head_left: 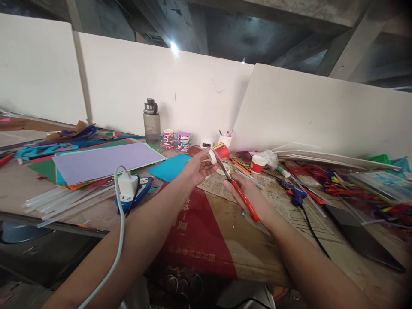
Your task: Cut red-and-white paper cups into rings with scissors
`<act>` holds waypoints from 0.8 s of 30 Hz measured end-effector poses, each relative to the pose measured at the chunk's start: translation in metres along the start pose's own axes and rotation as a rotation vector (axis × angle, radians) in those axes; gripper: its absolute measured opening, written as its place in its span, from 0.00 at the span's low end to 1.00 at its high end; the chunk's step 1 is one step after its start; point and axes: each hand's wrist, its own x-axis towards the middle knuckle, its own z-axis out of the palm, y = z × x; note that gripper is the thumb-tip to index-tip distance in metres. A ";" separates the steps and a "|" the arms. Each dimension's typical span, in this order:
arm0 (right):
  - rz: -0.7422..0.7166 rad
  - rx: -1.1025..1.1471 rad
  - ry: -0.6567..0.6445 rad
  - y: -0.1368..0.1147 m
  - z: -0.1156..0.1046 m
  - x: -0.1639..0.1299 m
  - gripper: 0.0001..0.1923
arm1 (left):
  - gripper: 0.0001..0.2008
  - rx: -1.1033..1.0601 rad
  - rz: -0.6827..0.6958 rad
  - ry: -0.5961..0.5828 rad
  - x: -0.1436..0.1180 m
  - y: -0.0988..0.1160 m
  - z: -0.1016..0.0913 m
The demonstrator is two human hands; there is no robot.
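At the far left edge, a red stick-like item [6, 159] is cut off by the frame, and the pale rods [64, 201] lying on the table's [206, 240] near edge are too faint to identify for certain; they look like clear glue sticks. Right of them, a lilac paper sheet [106, 161] covers most of a stack of coloured sheets, so only their edges show. A white charger plug [127, 184] sits on a blue device [141, 191] that it largely hides, and its white cable [119, 240] runs down out of the bottom of the frame. Behind, at upper centre-left, stands a grey water bottle [151, 121] against the white wall panel.

At the centre, the left hand [198, 167] is closed around a red-and-white paper cup [219, 153], held tipped on its side above the table; the fingers behind the cup are hidden. Just right of it, the right hand [249, 197] grips red-handled scissors [236, 184], whose blades are parted and point up to the cup, touching or nearly touching its rim; I cannot tell which. The hand covers the finger loops.

Further right, a second paper cup [258, 163] stands upright, and a blue glue gun [294, 193] lies beyond it. The tangle of coloured strips [354, 189] at the right edge is blurred.
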 end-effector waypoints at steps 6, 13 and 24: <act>0.021 -0.030 0.020 0.004 0.003 0.003 0.25 | 0.14 0.037 0.013 -0.032 0.009 -0.009 -0.006; 0.008 -0.014 0.047 0.009 0.008 0.006 0.25 | 0.12 0.050 0.059 -0.074 0.006 -0.015 -0.003; 0.099 0.096 0.009 0.011 0.007 0.003 0.24 | 0.14 0.064 0.132 -0.061 0.005 -0.009 -0.001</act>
